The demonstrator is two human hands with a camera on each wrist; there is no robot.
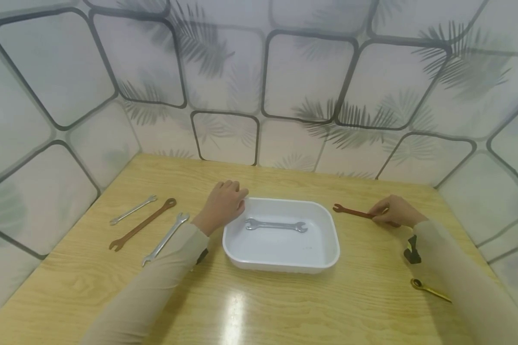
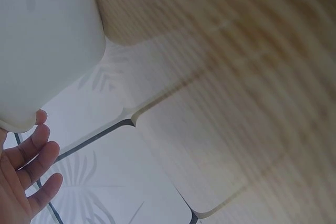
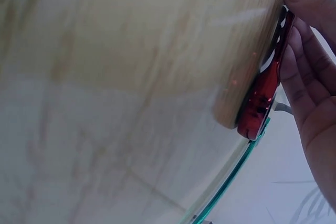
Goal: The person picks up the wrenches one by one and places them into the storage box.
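A white tray point(image 1: 280, 266) stands on the table, with a silver open-end wrench point(image 1: 276, 225) lying across its floor. At its far left corner my left hand point(image 1: 225, 203) grips the rim; in the left wrist view the fingers point(image 2: 38, 153) curve beside the tray's rim corner. To the right of the tray, my right hand point(image 1: 394, 211) pinches a red wrench point(image 1: 353, 212) near its right end. The right wrist view shows the thumb point(image 3: 310, 4) on one side of the red shank and the other fingers opposite, with the wrench low along the tabletop.
Left of the tray lie a small silver wrench point(image 1: 134, 210), a long reddish-brown wrench point(image 1: 144, 224) and another silver wrench point(image 1: 166, 239). A gold wrench point(image 1: 431, 290) lies near right, partly behind the right sleeve. Patterned walls point(image 1: 224, 139) border the table.
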